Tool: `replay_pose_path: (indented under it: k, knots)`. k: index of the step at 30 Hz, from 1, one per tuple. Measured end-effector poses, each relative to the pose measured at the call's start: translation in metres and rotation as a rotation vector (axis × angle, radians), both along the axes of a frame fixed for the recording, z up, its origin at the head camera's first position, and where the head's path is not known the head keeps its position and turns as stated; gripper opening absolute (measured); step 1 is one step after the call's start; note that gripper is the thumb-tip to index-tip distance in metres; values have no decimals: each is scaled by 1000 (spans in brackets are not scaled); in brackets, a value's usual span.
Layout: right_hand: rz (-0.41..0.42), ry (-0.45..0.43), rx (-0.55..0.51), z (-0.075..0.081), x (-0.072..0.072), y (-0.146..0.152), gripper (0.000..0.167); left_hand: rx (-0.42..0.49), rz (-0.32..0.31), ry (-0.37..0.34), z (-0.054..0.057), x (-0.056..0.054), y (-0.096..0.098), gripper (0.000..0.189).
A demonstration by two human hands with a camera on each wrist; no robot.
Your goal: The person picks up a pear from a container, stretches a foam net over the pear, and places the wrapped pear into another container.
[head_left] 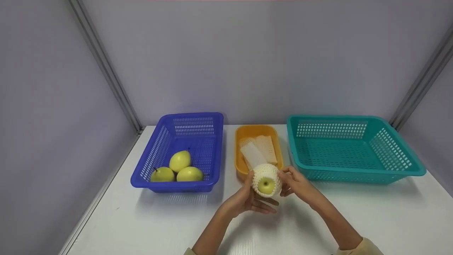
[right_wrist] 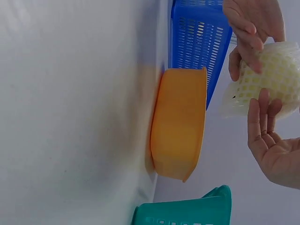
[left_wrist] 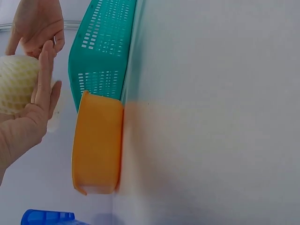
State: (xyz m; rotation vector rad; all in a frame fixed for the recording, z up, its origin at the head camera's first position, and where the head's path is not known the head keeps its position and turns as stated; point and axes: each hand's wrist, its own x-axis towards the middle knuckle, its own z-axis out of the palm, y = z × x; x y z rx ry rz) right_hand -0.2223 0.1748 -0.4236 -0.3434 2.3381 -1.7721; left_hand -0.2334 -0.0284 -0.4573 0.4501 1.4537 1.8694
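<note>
I'm bracing the fruit [head_left: 266, 187] before the orange tub [head_left: 256, 130], the left hand [head_left: 244, 201] curling around it for support while the right hand's [head_left: 296, 184] partly hidden fingers are seemingly pinching its foam net [head_left: 263, 172] steady.

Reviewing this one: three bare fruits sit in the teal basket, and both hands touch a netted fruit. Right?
The colour is wrong: the head view shows the three bare fruits in the blue basket. The left hand and right hand do touch the netted fruit.

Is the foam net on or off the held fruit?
On: the foam net wraps the fruit, whose end shows through an opening.
</note>
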Motion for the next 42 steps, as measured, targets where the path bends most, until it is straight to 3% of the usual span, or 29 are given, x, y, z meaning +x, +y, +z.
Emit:
replay_pose_path:
  k: [3,7,14,21,26,29,34,37,42]
  knots:
    - [-25,-7,-2,-1,0,0,31,-20,-35,4,0,0,0,93]
    - [-47,-21,-1,-2,0,0,29,-13,-33,-7,0,0,1,96]
    - [-27,-6,-14,-2,2,1,28,35,15,-17,-2,2,3,90]
    - [78,14,3,-1,4,8,43,195,112,-25,-2,2,1,61]
    - [118,46,11,-2,4,11,49,206,195,44,-2,3,-3,62]
    - [129,63,-6,-2,4,12,50,195,215,83,-3,4,-3,68]
    - [101,86,-3,-3,5,12,48,19,279,181,-1,7,2,80]
    - [81,117,3,-4,6,12,45,-97,314,285,0,9,5,86]
    - [68,165,-29,-5,6,12,42,-116,310,536,2,12,9,85]
